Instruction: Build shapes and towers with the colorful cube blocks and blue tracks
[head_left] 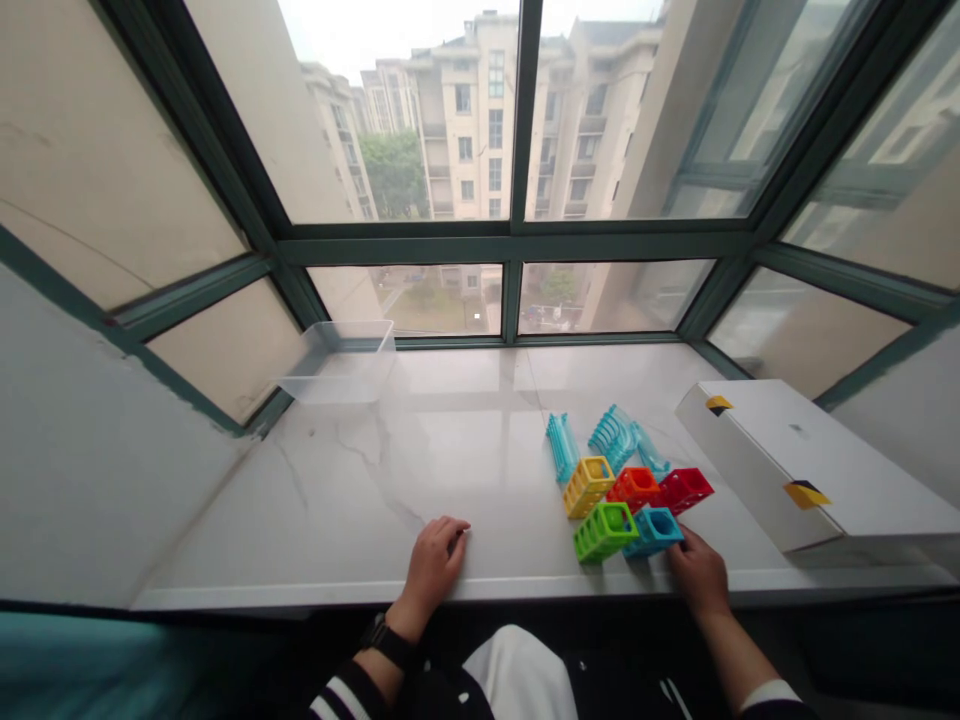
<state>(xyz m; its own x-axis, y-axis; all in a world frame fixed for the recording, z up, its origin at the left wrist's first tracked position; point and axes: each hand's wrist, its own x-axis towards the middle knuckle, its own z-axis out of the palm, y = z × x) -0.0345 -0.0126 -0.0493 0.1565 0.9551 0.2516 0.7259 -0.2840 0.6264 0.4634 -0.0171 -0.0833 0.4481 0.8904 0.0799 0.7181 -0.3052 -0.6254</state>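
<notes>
My left hand rests on the white marble sill near its front edge, fingers curled loosely, holding nothing. My right hand lies at the front edge, fingers touching the blue block. Beside the blue block lie a green block, a yellow block, an orange block and a red block. Behind them lie light-blue curved track pieces.
A clear plastic bin stands at the back left by the window. A long white cardboard box lies at the right. Window frames enclose the sill on three sides. A watch sits on my left wrist.
</notes>
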